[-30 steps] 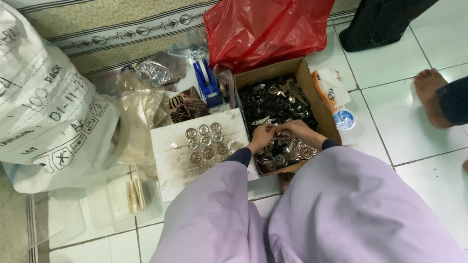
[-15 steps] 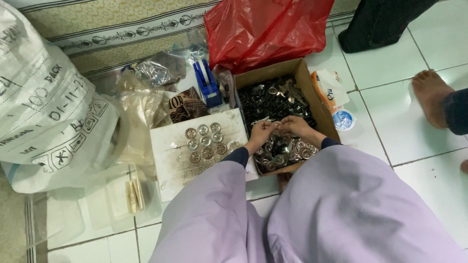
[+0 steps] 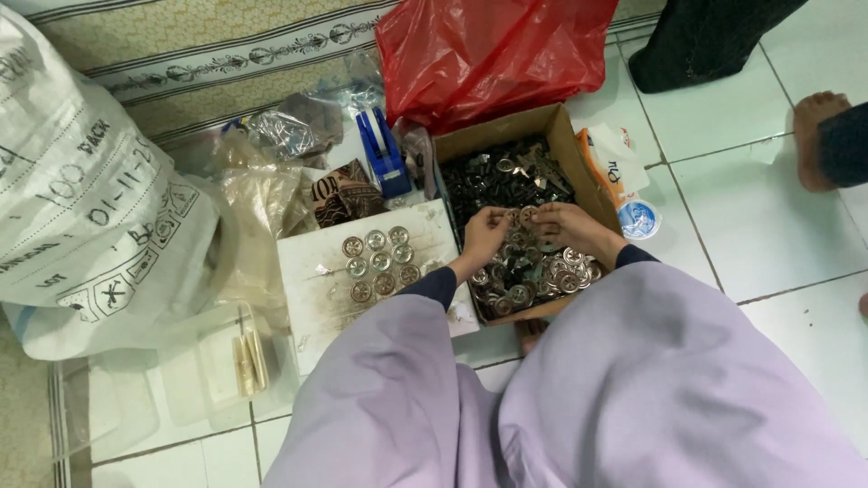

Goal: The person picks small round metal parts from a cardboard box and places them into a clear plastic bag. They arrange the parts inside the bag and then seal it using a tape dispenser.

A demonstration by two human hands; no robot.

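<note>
Resting together over a cardboard box (image 3: 568, 149) of round metal buttons (image 3: 533, 276), left hand (image 3: 485, 237) and right hand (image 3: 567, 228) pinching one button (image 3: 527, 215) between fingertips. Left of the box, touching its edge, a white board (image 3: 316, 280) with buttons in rows (image 3: 380, 264). Red bag (image 3: 497, 50) crowding the far edge; bare tile to the right.

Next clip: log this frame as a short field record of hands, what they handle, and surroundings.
left hand: over the cardboard box, fingertips on a round metal piece
right hand: over the same box, fingers meeting the left hand's
box contents: dark metal parts at the far end, round silver discs at the near end
white board: left of box, nine discs laid in rows
behind box: red plastic bag, blue tape dispenser
far left: large white sack
grip: cannot tell
</note>
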